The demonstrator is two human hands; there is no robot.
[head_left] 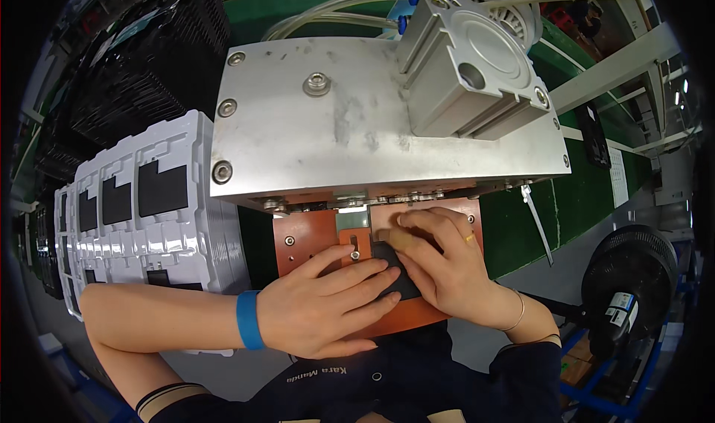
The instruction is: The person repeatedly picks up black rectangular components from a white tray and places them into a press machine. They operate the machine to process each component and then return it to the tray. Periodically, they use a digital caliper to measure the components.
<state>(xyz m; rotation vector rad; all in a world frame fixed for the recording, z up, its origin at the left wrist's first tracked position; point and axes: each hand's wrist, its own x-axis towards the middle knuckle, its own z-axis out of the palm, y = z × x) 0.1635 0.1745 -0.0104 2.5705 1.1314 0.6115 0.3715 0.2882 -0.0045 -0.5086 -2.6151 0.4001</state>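
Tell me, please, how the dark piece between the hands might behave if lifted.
The dark piece looks thin and flat, so it is probably light and unlikely to roll. Its visible surface shows no crease, hinting at some stiffness, though the left hand partly covers it.

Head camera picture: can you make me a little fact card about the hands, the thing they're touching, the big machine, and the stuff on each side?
Left hand: fingers spread, tips on the dark piece; blue wristband
Right hand: fingers bent, at the dark piece's right side; yellow ring
Dark piece: flat, over an orange base, partly hidden by the hands
Machine: silvery metal box with a smaller metal block on top
Left side: stacked white trays
Right side: black round thing
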